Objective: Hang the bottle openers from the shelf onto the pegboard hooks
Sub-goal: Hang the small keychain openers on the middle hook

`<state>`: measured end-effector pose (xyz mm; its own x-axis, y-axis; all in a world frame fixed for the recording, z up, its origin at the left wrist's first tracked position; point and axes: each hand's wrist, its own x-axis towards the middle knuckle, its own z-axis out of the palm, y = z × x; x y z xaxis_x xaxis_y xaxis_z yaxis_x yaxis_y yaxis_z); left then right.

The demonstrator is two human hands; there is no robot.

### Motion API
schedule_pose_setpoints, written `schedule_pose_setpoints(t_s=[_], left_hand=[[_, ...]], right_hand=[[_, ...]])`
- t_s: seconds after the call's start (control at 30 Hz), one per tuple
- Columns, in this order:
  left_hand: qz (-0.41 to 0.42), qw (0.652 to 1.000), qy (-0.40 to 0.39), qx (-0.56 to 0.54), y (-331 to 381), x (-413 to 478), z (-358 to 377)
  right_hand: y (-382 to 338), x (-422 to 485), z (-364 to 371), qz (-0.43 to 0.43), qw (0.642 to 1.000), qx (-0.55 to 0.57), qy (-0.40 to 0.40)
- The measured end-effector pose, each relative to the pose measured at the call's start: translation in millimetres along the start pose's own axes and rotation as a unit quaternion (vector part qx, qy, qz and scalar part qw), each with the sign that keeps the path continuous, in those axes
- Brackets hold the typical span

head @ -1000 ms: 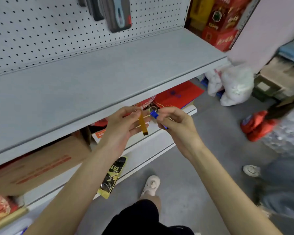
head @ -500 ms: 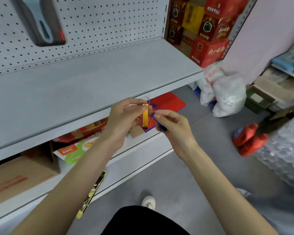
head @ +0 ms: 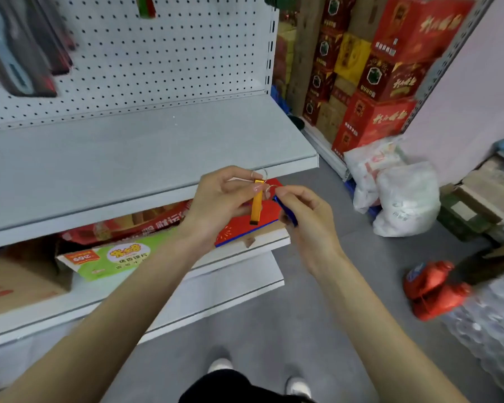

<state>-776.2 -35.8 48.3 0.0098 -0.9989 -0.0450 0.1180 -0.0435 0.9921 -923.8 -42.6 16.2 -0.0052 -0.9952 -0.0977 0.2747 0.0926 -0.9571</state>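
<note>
My left hand (head: 221, 199) pinches an orange bottle opener (head: 256, 207) near its top, and the opener hangs straight down with a thin wire ring above it. Close beside it, my right hand (head: 306, 216) grips a blue bottle opener (head: 287, 211), mostly hidden in the fingers, with its own ring toward the orange one. Both hands are in front of the grey shelf's front edge (head: 146, 199). The white pegboard (head: 163, 56) rises behind the shelf.
Dark packaged items (head: 21, 53) hang on the pegboard at upper left. Snack packets and a red box (head: 245, 231) lie on the lower shelf. Stacked red cartons (head: 376, 82), white bags (head: 402, 193) and red bottles (head: 434, 289) crowd the floor to the right.
My view has turned right and risen, so the shelf end and cartons show more. The hands stay close together and the orange opener now hangs straight down.
</note>
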Motion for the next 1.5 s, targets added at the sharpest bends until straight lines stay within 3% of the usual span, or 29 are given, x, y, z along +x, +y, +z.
schedule_pose_setpoints(t_s=[0.27,0.57,0.73,1.07,1.5], left_hand=[[0.031,0.997,0.077,-0.008,-2.8,-6.8,99.1],[0.084,0.991,0.108,0.013,40.7,12.0,152.7],[0.130,0.985,0.117,0.015,73.0,35.0,150.6],[0.196,0.972,0.119,0.042,127.1,102.4,114.2],[0.197,0.973,0.107,0.057,166.5,199.9,59.8]], right_hand=[[-37.7,19.1,-87.2,-0.002,0.998,0.003,-0.070],[-106.8,55.4,-114.5,-0.105,0.983,-0.108,-0.103],[-141.3,86.1,-99.8,-0.131,0.979,-0.101,-0.122],[-208.6,159.8,-37.6,-0.230,0.963,-0.112,-0.086],[-244.3,266.9,12.3,-0.186,0.980,-0.042,-0.048]])
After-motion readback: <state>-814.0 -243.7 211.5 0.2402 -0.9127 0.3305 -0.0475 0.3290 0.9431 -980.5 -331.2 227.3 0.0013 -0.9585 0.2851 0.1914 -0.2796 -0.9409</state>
